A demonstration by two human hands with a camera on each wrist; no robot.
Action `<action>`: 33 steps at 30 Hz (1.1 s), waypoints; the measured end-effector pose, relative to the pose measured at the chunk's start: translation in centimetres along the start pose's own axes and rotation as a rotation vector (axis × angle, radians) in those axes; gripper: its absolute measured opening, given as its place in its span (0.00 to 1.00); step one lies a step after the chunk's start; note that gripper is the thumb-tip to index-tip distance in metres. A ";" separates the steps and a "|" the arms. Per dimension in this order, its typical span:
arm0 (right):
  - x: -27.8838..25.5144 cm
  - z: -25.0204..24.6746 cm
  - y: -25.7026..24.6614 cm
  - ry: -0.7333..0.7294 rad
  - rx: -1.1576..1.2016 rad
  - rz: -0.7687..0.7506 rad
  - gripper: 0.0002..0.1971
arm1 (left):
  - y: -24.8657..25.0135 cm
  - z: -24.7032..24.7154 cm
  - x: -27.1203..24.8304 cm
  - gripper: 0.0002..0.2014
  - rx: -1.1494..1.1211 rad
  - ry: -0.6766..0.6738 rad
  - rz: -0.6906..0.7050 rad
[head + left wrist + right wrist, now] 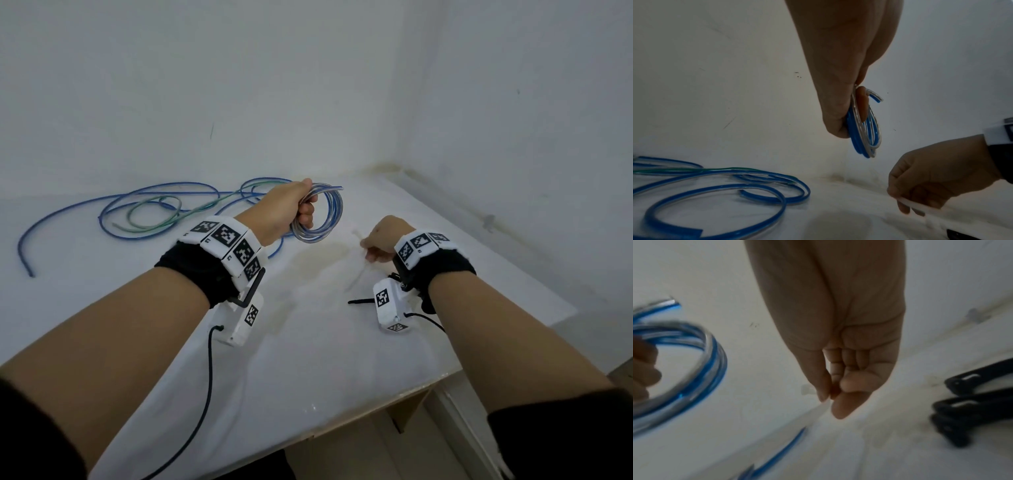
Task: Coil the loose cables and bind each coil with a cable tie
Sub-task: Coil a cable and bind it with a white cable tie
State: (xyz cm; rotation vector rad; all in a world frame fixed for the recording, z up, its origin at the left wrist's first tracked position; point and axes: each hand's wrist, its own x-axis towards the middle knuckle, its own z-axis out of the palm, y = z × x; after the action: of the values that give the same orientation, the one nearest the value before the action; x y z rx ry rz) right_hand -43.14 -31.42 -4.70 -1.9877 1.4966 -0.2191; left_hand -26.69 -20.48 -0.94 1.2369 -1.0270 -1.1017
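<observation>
My left hand (294, 209) (840, 104) grips a small coil of blue-and-clear cable (325, 216) (865, 129) (694, 363), held above the white table (274, 342). To its right, low over the table, my right hand (380, 243) (925, 183) (838, 382) pinches a thin white cable tie (359, 270) (918, 206) (818, 408) between thumb and fingers. The tie's lower end trails to the table. Loose blue cables (113, 212) (719, 188) and a green one (154, 219) lie spread on the table at the left.
Black cable ties (359, 302) (970, 402) lie on the table under my right wrist. White walls close in the table at the back and right, meeting in a corner (394, 164). The table's front edge (376, 407) runs along the lower right.
</observation>
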 end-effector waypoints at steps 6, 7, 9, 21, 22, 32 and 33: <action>-2.1 0.7 -3.9 0.084 0.742 -0.241 0.11 | 0.8 -2.8 -0.4 0.18 -0.139 0.158 0.061; -2.5 1.1 -4.8 0.071 0.841 -0.283 0.10 | 0.9 -3.4 -0.5 0.18 -0.150 0.186 0.074; -3.3 1.9 -6.8 0.028 0.990 -0.342 0.10 | 1.3 -4.8 -1.0 0.18 -0.151 0.237 0.091; -7.0 8.0 -17.4 -0.321 1.205 -0.598 0.11 | 3.1 -13.7 -6.7 0.18 -0.151 0.443 0.165; -7.2 8.6 -17.8 -0.303 1.183 -0.624 0.10 | 3.2 -14.2 -7.1 0.18 -0.137 0.454 0.165; -9.4 13.8 -24.1 -0.204 0.824 -0.877 0.09 | 3.2 -20.6 -11.6 0.19 -0.072 0.551 0.187; -9.6 14.2 -24.6 -0.193 0.817 -0.880 0.09 | 3.1 -21.0 -12.0 0.19 -0.067 0.550 0.185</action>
State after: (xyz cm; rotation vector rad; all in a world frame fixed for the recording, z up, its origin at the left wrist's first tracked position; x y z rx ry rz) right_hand -19.74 -13.45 0.47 -1.7410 0.2207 -0.8200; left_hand -8.04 -4.86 0.74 1.2650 -0.6591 -0.5953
